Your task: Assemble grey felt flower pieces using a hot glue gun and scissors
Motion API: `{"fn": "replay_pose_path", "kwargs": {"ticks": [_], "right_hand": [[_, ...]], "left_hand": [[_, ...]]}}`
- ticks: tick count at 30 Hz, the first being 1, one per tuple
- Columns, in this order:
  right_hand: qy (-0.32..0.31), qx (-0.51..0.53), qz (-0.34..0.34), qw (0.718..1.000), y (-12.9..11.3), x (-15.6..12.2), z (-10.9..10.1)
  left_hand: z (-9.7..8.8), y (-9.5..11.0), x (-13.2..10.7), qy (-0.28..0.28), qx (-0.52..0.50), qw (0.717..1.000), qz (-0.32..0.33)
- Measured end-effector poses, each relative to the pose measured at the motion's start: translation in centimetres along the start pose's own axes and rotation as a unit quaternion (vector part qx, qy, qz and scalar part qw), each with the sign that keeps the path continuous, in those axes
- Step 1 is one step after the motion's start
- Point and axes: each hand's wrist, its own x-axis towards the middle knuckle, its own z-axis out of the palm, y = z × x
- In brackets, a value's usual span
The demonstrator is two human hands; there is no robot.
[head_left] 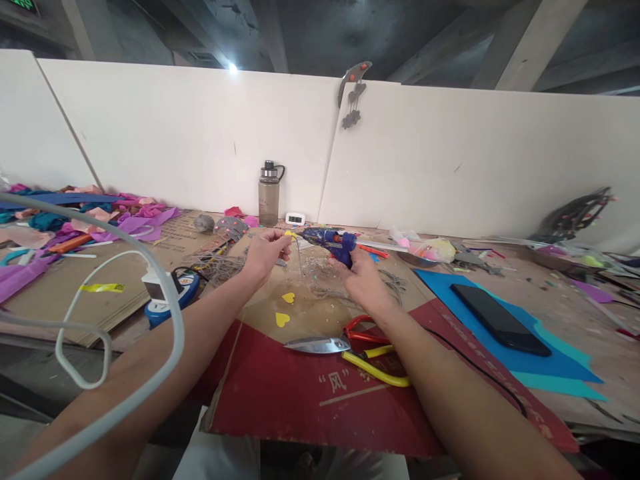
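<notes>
My right hand [367, 279] is wrapped round the handle of a blue hot glue gun [327, 241], its nozzle aimed left. In front of the nozzle, my left hand [266, 255] pinches a small yellow piece [290, 235], likely a heart cutout, with a thin string hanging below it. Two yellow heart cutouts [283, 319] lie on the cardboard beneath my hands. Nearer to me are scissors [320, 345] with red handles and a tool with yellow handles [375, 369], partly covered by my right forearm.
A white cable [175, 320] loops across the left foreground by a blue power socket [173, 297]. Behind stand a bottle [269, 197] and a small white clock [295, 219]. A black phone [500, 319] lies on blue sheets at right; colourful paper [135, 220] piles up at left.
</notes>
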Motion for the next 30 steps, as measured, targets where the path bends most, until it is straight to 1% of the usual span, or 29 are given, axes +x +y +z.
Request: {"fn": "replay_pose_path", "kwargs": {"ticks": [9, 16, 23, 30], "right_hand": [[0.003, -0.012, -0.001, 1.0, -0.19, -0.08, -0.11], [-0.012, -0.038, 0.006, 0.999, -0.31, -0.24, 0.05], [-0.022, -0.061, -0.008, 0.998, 0.02, -0.31, 0.04], [-0.014, -0.052, -0.019, 0.998, -0.15, -0.26, -0.13]], "left_hand": [[0.19, -0.13, -0.05, -0.002, 0.003, 1.0, 0.013], [-0.12, -0.62, 0.23, 0.001, 0.026, 0.999, 0.022], [-0.22, -0.76, 0.32, 0.001, 0.056, 0.998, 0.043], [-0.16, -0.63, 0.27, 0.005, 0.06, 0.997, 0.048]]}}
